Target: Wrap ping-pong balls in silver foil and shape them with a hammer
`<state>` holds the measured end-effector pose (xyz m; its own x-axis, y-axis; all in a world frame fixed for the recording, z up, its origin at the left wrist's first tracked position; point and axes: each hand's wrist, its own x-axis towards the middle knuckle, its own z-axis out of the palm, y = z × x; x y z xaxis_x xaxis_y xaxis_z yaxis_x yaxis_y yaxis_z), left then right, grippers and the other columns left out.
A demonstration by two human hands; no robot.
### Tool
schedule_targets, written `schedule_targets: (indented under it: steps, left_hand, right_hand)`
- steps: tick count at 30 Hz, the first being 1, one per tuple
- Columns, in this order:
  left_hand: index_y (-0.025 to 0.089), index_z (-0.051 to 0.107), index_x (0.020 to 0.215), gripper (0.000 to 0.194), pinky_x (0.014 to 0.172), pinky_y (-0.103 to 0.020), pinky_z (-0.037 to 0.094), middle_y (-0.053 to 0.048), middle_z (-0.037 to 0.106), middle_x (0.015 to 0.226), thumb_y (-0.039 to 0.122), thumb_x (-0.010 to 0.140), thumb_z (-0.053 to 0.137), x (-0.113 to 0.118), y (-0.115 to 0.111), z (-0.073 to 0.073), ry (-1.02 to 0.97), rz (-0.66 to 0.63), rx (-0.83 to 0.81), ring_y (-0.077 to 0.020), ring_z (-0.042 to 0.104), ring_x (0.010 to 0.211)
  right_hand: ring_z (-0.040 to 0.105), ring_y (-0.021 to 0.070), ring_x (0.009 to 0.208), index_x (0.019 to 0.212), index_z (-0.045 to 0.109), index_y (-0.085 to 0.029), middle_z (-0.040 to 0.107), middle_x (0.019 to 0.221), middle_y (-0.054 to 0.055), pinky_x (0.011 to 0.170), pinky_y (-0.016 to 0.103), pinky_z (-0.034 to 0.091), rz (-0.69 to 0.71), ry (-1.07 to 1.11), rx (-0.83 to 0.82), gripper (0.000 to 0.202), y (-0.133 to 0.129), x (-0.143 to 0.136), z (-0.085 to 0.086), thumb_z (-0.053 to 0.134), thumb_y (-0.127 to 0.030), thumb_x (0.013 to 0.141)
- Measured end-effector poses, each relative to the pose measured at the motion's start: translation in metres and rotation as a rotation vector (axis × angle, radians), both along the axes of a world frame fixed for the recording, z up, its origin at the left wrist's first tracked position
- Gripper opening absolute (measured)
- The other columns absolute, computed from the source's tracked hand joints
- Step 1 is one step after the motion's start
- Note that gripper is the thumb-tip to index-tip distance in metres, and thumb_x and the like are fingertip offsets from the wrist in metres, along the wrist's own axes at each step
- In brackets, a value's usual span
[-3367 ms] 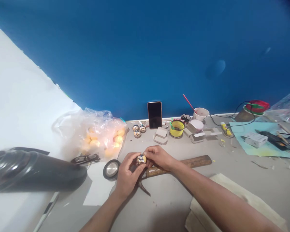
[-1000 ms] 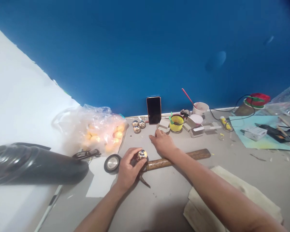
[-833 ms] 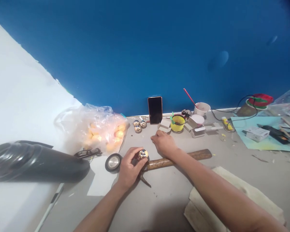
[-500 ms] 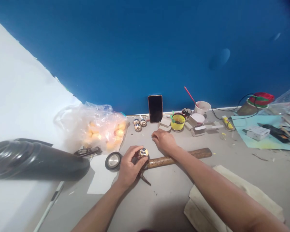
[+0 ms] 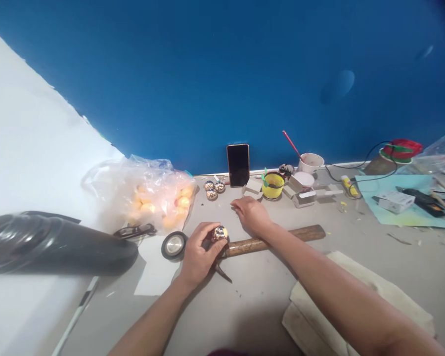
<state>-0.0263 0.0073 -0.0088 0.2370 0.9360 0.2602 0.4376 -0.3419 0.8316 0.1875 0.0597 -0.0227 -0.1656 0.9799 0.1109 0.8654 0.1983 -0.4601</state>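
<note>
By the end of the wooden handle point(image 5: 304, 234) on the surface point(image 5: 259, 277), the left hand point(image 5: 201, 249) is curved snugly around a shiny ball point(image 5: 220, 233). Whether the loosely curled right hand point(image 5: 252, 215) holds anything, I cannot tell; a slack left grip could let the ball roll.

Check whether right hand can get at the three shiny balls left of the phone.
Probably yes: nothing visible stands between the right hand and the three shiny balls. The left hand, holding another ball, sits lower in view, off that path.
</note>
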Motion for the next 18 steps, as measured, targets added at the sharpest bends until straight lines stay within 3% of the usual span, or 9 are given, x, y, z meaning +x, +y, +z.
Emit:
schedule_targets:
  steps: [3,9,18]
  left_hand:
    - [0.024,0.071,0.11,0.026,0.085,-0.033,0.057,-0.005,0.071,0.108,0.03,0.085,0.071,0.0,0.0,0.0,0.006,0.0,-0.005,-0.0186,0.068,0.09]
    - [0.024,0.071,0.111,0.027,0.086,-0.034,0.057,-0.005,0.071,0.107,0.031,0.085,0.071,-0.001,0.0,0.0,0.024,-0.006,-0.008,-0.0189,0.068,0.089]
    - [0.024,0.073,0.109,0.026,0.087,-0.035,0.058,-0.006,0.071,0.108,0.033,0.085,0.072,0.0,-0.001,-0.002,0.022,0.003,0.033,-0.0201,0.069,0.09]
  right_hand:
    - [0.056,0.0256,0.113,0.118,0.071,-0.02,0.071,0.114,0.011,0.087,0.032,0.044,0.077,-0.094,0.027,0.028,0.001,-0.002,-0.005,0.049,-0.018,0.102]
    - [0.058,0.0252,0.11,0.11,0.071,-0.019,0.069,0.111,0.011,0.088,0.033,0.045,0.079,-0.189,-0.009,0.025,0.0,-0.002,-0.001,0.049,-0.013,0.099]
    - [0.064,0.0287,0.11,0.122,0.064,-0.01,0.068,0.116,0.021,0.089,0.036,0.051,0.04,-0.427,-0.057,0.033,-0.01,-0.01,0.012,0.041,-0.007,0.098]
